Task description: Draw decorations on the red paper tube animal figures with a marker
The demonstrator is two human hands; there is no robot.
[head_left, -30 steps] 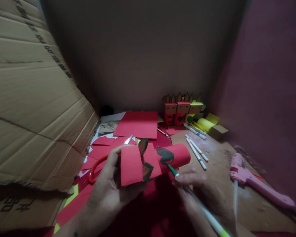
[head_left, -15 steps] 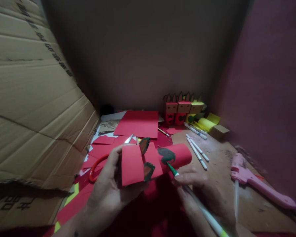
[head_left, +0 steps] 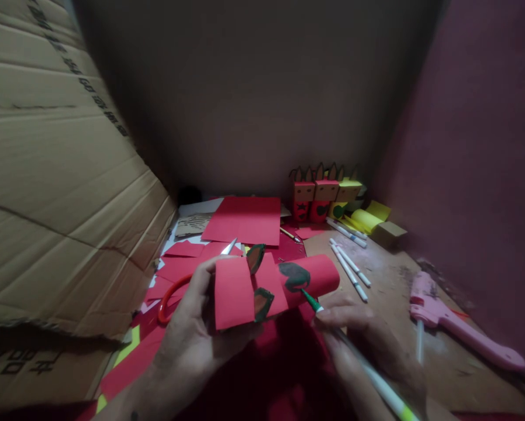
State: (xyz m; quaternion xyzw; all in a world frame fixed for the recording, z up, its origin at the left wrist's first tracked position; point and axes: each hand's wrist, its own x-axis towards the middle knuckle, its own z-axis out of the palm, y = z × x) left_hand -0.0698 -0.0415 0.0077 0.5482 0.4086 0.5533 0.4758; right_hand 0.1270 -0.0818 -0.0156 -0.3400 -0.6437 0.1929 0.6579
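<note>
My left hand (head_left: 196, 327) is wrapped round the box-shaped head of a red paper figure (head_left: 234, 292), which lies on its side with its tube body pointing right. Two ear pieces with dark green edges (head_left: 263, 304) stick out of the head. On the body is a dark green shape (head_left: 294, 276), heart-like, with a small lighter gap at its lower edge. Pinched in my right hand (head_left: 359, 339) is a green marker (head_left: 376, 380), its tip at the lower right edge of that shape.
Red paper sheets (head_left: 247, 219) and red-handled scissors (head_left: 168, 301) lie behind and left. Finished-looking figures (head_left: 326, 196) stand at the back. White markers (head_left: 349, 272), a yellow tube figure (head_left: 368, 221) and a pink glue gun (head_left: 464, 330) are right. Cardboard (head_left: 61, 175) rises at left.
My right hand and the marker have moved slightly right, the tip shifting along the shape's lower edge. The red figure has moved very slightly left in my left hand.
</note>
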